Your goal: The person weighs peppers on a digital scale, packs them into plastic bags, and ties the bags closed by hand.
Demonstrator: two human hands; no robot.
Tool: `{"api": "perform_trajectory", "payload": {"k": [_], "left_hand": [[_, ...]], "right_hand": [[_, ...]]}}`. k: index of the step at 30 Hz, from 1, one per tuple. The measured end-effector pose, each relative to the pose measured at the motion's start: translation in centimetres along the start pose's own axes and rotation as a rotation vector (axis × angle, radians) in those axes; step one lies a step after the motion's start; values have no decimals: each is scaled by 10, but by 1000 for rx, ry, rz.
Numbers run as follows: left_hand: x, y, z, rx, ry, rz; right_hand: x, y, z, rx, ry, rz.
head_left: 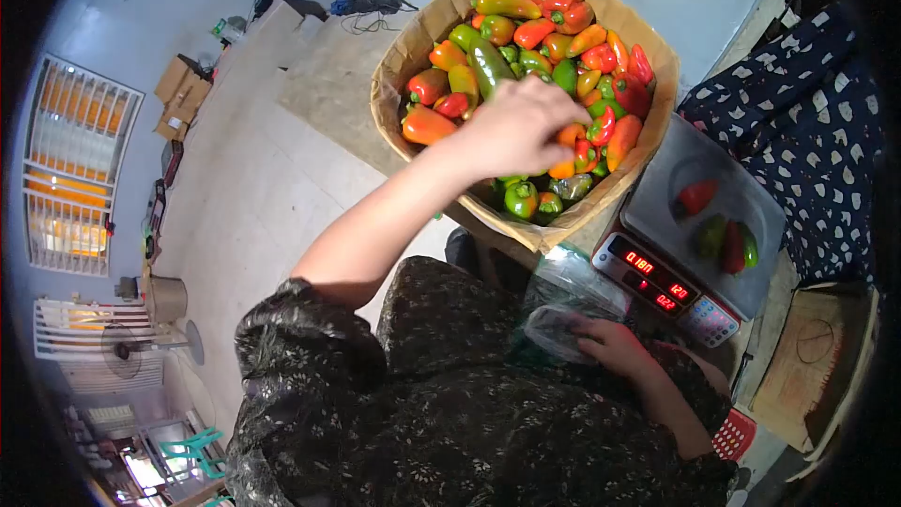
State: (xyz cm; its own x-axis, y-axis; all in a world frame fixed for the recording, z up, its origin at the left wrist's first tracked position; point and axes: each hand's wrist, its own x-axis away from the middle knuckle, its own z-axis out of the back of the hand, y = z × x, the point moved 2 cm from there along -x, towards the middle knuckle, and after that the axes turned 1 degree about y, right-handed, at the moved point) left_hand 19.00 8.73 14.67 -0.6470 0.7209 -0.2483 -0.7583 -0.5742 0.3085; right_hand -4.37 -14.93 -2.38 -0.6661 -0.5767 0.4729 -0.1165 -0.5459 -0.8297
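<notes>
- Over the heaped peppers (pixel 507 4), at the far middle of the scene, hangs the left hand (pixel 530 127), palm down, its forearm running in from the near left across the rim of the cardboard box (pixel 385 99).
- Directly beneath and around that hand lie the peppers, so it is clearly the nearer of the two hands; its fingers are bent, but whether they grasp a pepper cannot be told, as the back of the hand hides the contact.
- Just beyond its knuckles, a long green pepper (pixel 487 66) has its long axis slanting from far left to near right, towards the hand.
- To the right of its fingertips, an orange-red pepper (pixel 623 142) lies with its long axis running mostly near to far, tilted slightly rightward.
- Nearer, outside the box, the right hand (pixel 605 345) appears to grasp the edge of a clear plastic bag (pixel 556 330), which lies to its left.
- Right of the box, more peppers rest on the scale (pixel 652 183), well apart from the left hand.
</notes>
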Motion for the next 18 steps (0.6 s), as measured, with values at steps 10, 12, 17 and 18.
{"api": "perform_trajectory", "payload": {"k": [10, 12, 17, 18], "left_hand": [[-29, -11, -9, -215, -245, 208], [-25, -12, 0, -179, -208, 272], [-17, -37, 20, -226, 3, 516], [-19, -38, 17, -330, 66, 477]], "right_hand": [[2, 1, 2, -15, 22, 72], [3, 5, 0, -21, 29, 93], [4, -4, 1, 11, 1, 71], [4, -5, 1, 32, 1, 77]]}}
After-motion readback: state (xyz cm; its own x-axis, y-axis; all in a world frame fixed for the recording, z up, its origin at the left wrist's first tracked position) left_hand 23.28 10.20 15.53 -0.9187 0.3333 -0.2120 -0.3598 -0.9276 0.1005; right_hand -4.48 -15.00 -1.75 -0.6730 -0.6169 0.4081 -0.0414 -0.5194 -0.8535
